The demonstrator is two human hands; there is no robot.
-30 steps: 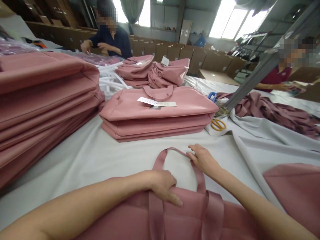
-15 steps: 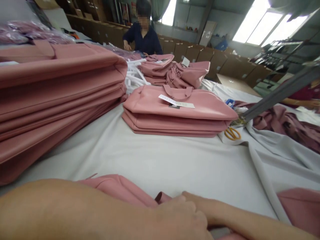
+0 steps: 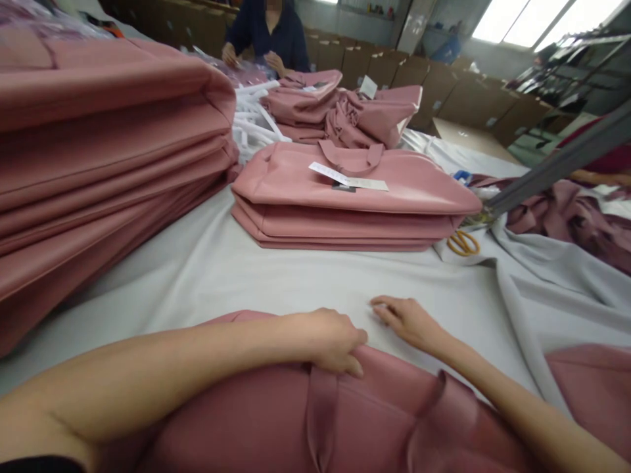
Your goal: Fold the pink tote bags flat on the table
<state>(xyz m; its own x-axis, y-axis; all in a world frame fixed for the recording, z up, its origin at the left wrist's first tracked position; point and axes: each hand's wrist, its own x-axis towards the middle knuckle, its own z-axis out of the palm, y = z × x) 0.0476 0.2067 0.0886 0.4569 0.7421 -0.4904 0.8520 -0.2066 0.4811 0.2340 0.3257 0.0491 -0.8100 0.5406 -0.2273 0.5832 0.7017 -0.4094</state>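
In front of me a pink handbag [image 3: 256,414] lies at the near edge of the table, its two strap handles showing and its lower part cut off by the frame. My left hand [image 3: 335,341] is closed over the bag's far edge, beside the base of one handle [image 3: 321,414]. To its right, my right hand [image 3: 407,320] is held just beyond the bag, over the pale cloth. Its fingers are extended and hold nothing. Past both hands sits a stack of pink bags [image 3: 355,226] with paper tags [image 3: 350,179] on top.
A tall pile of pink bags [image 3: 113,138] fills the left. Yellow-handled scissors [image 3: 463,243] lie on the pale cloth [image 3: 207,276]. White strips [image 3: 254,118] and more bags [image 3: 300,108] are behind. A grey bar [image 3: 552,167] slants at right. A co-worker [image 3: 271,39] stands across the table.
My hands were close together low in view; they have moved apart and farther forward. More of the near bag and its handles now shows. The view has tilted down.
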